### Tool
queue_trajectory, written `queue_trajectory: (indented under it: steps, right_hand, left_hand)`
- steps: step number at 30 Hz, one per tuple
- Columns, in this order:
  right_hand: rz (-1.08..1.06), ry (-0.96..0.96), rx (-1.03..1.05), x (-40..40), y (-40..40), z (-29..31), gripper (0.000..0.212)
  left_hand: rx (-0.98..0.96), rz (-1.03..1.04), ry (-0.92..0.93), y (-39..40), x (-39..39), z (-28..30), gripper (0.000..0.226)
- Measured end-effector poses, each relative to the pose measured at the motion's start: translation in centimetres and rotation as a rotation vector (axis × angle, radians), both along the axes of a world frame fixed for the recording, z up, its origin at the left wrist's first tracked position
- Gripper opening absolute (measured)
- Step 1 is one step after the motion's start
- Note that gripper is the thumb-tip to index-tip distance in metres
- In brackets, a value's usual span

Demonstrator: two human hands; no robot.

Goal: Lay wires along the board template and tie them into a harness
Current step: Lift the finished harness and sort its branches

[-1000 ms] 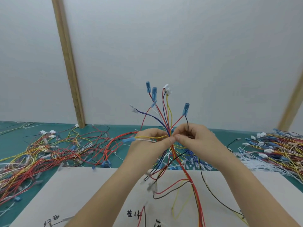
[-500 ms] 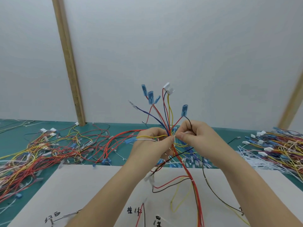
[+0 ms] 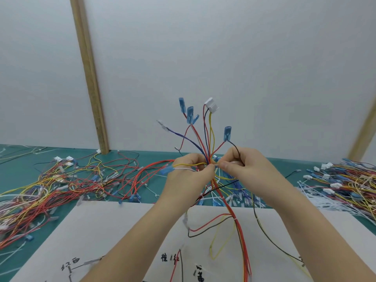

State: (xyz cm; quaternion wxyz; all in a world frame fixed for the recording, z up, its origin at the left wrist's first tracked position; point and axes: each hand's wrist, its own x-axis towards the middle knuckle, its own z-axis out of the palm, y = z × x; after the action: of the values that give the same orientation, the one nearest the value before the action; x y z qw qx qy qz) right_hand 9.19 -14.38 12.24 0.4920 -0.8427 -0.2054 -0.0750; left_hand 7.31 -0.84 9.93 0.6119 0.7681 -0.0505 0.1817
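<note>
I held the wire bundle [image 3: 207, 139] upright above the board template [image 3: 122, 231], left hand [image 3: 189, 176] gripping its waist, right hand [image 3: 240, 167] pinching just beside the same crossing.

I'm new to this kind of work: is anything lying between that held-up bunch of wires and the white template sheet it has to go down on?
Nothing visible blocks it. Both hands, left and right, hold the wire bundle above the template sheet; only its own loose ends already trail there.
</note>
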Motion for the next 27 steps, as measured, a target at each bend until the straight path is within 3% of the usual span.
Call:
queue_trajectory:
  steps: [4, 9, 13, 16, 23, 27]
  right_hand:
    - [-0.032, -0.014, 0.0, 0.2, 0.5, -0.6, 0.025]
    - [-0.013, 0.001, 0.109, 0.2, 0.8, -0.7, 0.022]
    - [-0.074, -0.093, 0.187, 0.5, 0.0, -0.1, 0.021]
    - [-0.114, -0.188, 0.124, 0.7, -1.1, 0.3, 0.021]
    - [-0.115, -0.192, 0.026, 1.4, -5.3, 1.9, 0.026]
    - [-0.242, -0.336, -0.168, 1.6, -6.4, 1.8, 0.025]
  left_hand:
    - [-0.077, -0.049, 0.075, 0.3, 0.0, 0.0, 0.014]
    - [-0.084, -0.047, 0.019, 0.8, 0.3, 0.0, 0.017]
    - [-0.074, -0.219, 0.06, 1.6, 0.3, 0.4, 0.009]
    - [0.002, -0.301, 0.086, 2.3, 0.2, 0.5, 0.011]
    - [0.08, -0.17, 0.195, 4.3, 0.7, 1.0, 0.007]
    - [0.075, -0.222, 0.209, 4.2, 0.6, 1.0, 0.011]
